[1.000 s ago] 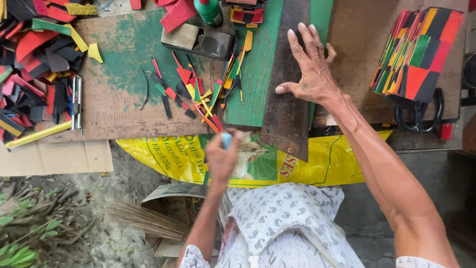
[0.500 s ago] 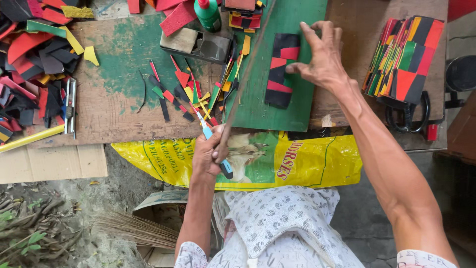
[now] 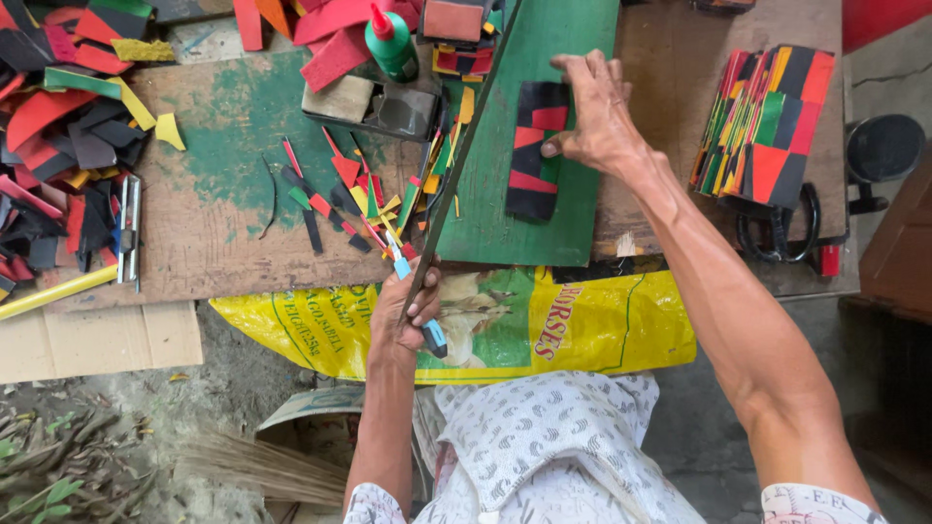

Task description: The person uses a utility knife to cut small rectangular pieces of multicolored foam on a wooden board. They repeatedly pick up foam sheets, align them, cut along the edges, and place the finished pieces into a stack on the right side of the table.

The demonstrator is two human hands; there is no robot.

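Note:
My right hand (image 3: pixel 597 112) presses its fingertips on a black piece with red stripes (image 3: pixel 532 160) that lies on a green board (image 3: pixel 578 58). My left hand (image 3: pixel 406 312), at the near edge of the worktable, grips a blue utility knife (image 3: pixel 433 338). It also holds the near end of a thin dark board (image 3: pixel 461 155). That board stands on its edge and runs diagonally up past the striped piece on its left.
Small coloured offcuts (image 3: pixel 364 194) lie left of the dark board. A green glue bottle (image 3: pixel 390 44) and a metal tin (image 3: pixel 388 109) stand behind them. A stack of multicoloured patchwork pieces (image 3: pixel 767 121) and black scissors (image 3: pixel 777 228) are at right. A yellow sack (image 3: pixel 592 330) hangs over the front edge.
The dark board my right hand lay flat on has tipped up on its edge, uncovering the striped piece. My right hand now presses that piece; my left hand has moved up to the board's near end.

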